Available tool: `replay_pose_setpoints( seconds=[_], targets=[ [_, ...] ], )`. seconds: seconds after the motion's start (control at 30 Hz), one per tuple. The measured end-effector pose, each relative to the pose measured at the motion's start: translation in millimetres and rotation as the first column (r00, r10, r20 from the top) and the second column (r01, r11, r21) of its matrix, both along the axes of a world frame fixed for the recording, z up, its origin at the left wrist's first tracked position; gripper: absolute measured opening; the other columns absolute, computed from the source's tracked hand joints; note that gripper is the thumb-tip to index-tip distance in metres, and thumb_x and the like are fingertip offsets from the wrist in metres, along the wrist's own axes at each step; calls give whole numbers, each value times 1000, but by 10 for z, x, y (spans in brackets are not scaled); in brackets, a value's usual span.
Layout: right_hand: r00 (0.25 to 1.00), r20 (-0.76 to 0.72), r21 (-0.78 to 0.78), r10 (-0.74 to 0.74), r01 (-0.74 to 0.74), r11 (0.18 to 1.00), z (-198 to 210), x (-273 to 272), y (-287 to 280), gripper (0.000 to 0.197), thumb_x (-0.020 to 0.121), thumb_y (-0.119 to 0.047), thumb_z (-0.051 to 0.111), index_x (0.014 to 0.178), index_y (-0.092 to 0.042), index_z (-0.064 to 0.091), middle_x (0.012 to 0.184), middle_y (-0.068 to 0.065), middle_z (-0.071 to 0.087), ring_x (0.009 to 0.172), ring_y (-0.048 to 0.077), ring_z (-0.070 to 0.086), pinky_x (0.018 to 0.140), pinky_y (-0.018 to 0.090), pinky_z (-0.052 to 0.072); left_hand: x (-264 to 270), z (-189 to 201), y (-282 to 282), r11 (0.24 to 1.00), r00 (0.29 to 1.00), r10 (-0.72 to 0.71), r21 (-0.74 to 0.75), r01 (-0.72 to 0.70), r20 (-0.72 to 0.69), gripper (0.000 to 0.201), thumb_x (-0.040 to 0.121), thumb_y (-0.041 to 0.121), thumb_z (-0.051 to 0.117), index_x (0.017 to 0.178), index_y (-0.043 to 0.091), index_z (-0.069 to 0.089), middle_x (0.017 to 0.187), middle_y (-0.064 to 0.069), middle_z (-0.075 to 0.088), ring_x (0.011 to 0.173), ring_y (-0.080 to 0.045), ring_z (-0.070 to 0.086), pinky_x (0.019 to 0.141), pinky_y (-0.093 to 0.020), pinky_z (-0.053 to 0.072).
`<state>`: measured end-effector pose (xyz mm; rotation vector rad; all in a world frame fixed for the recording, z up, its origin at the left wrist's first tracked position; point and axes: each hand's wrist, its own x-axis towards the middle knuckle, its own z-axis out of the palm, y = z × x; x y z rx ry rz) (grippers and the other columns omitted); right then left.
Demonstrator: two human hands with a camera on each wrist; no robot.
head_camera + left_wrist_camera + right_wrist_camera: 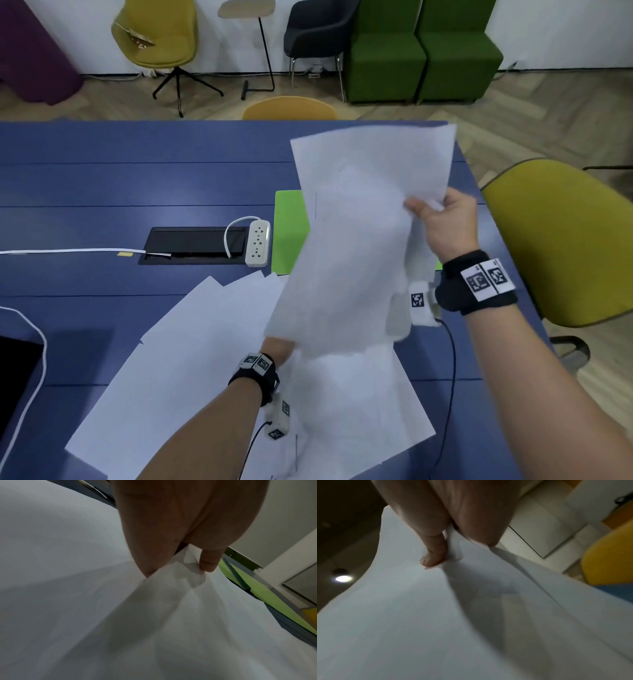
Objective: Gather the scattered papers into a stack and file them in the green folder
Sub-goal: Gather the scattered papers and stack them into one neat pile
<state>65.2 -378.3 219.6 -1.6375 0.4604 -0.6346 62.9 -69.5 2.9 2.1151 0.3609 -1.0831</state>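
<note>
Both my hands hold up a loose bunch of white papers (359, 240) above the blue table (102, 178). My right hand (424, 209) pinches their right edge with thumb on top; in the right wrist view the thumb (435, 555) presses the sheet (419, 615). My left hand (279, 347) grips the lower left corner, mostly hidden under the sheets; in the left wrist view it (178, 570) pinches the paper (154, 615). More sheets (191, 359) lie fanned out on the table below. The green folder (289, 229) lies flat behind the lifted papers, partly hidden, and shows as a green strip (267, 592).
A white power strip (257, 243) and a black cable hatch (195, 245) sit left of the folder. A white cable (68, 251) runs along the table to the left. A dark device (17, 363) is at the left edge. A yellow-green chair (565, 246) stands by the table's right edge.
</note>
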Motion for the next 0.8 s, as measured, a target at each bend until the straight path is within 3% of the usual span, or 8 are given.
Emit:
replay_pose_setpoints(
  seconds=[0.1, 0.17, 0.27, 0.33, 0.4, 0.6, 0.7, 0.8],
  targets=[
    [979, -203, 40, 23, -15, 999, -496, -18, -37, 19, 81, -6, 77, 98, -12, 74, 93, -1, 75, 83, 15, 72, 79, 32, 58, -100, 203, 106, 1000, 998, -17, 19, 18, -54, 17, 106, 14, 49, 116, 3, 58, 130, -19, 58, 105, -27, 59, 87, -21, 49],
    [952, -303, 33, 28, -19, 999, -822, -42, -44, 20, 82, -7, 77, 101, -12, 73, 94, 2, 74, 81, 18, 69, 76, 31, 55, -77, 209, 107, 985, 999, 46, -166, -45, 1, 14, 101, 15, 54, 105, 4, 61, 100, -11, 62, 85, -24, 58, 73, -23, 54],
    [915, -400, 52, 47, -28, 998, -1222, -110, -20, 20, 84, -8, 76, 103, -11, 72, 93, 2, 72, 84, 19, 68, 77, 28, 49, 23, 136, 60, 908, 975, 184, -360, -216, -122, 38, 94, 39, 62, 114, 7, 66, 115, -9, 68, 110, -28, 64, 97, -42, 51],
    [881, -469, 54, 64, -43, 998, -1443, -156, 13, 21, 85, -10, 75, 105, -9, 72, 96, 2, 73, 89, 21, 69, 80, 30, 51, 46, 24, 89, 772, 899, 306, -471, -427, -314, 59, 95, 55, 55, 133, 11, 64, 128, -13, 69, 115, -32, 67, 100, -44, 51],
    [845, -531, 35, 66, -56, 998, -1651, -196, 44, 21, 84, -13, 76, 105, -11, 73, 97, 2, 74, 91, 22, 70, 85, 35, 55, 74, 14, 77, 718, 890, 301, -533, -447, -341, 59, 99, 61, 44, 132, 18, 67, 126, -12, 71, 116, -32, 68, 96, -42, 52],
    [781, -617, 36, 99, -98, 995, -2015, -311, 211, 20, 84, -14, 76, 104, -10, 73, 95, 1, 72, 89, 21, 69, 85, 35, 55, 69, -63, 111, 854, 944, 235, -415, -315, -231, 90, 66, 86, 68, 139, 34, 59, 142, 16, 53, 134, -12, 45, 121, -45, 28],
    [776, -622, 33, 104, -107, 994, -2125, -373, 287, 16, 88, -23, 73, 99, -12, 72, 94, 2, 73, 86, 21, 67, 81, 34, 53, 14, -102, 82, 902, 986, 153, -396, -169, -70, 64, 70, 64, 83, 115, 19, 73, 117, 8, 73, 113, -17, 67, 107, -40, 47],
    [761, -636, 80, 132, -105, 991, -2150, -445, 380, 28, 95, -34, 62, 76, -14, 62, 72, -1, 61, 67, 18, 52, 64, 31, 43, -26, -186, 68, 923, 994, 104, -377, -83, 35, 48, 72, 44, 90, 107, 14, 78, 104, 1, 79, 101, -22, 74, 92, -39, 59]
  ],
)
